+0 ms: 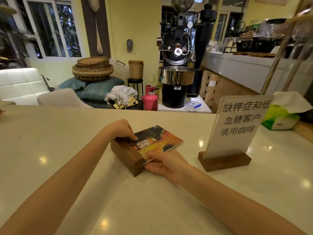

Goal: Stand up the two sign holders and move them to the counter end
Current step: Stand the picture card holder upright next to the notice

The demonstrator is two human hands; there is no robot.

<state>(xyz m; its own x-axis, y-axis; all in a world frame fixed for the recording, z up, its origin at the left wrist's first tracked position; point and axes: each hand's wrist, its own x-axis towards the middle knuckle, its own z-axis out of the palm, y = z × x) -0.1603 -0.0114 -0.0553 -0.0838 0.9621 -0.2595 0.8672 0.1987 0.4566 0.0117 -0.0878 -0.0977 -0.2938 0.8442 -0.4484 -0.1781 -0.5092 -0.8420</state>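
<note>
Fingers [135, 137] of the left hand [122, 128] press the dark wooden base block [127, 154], while the right hand [163, 164] pinches its orange printed card [159, 141], likely to tip it upright. Two sign holders: this one flat mid-desk [67, 133], one white-card holder [235, 131] upright to the right.

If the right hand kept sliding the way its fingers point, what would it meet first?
The right hand points left, its fingers already at the wooden base of the lying sign holder, gripping the card's edge. It would likely press that base first.

Upright sign holder [225, 160] probably blocks rightward counter [50, 136] passage
</note>
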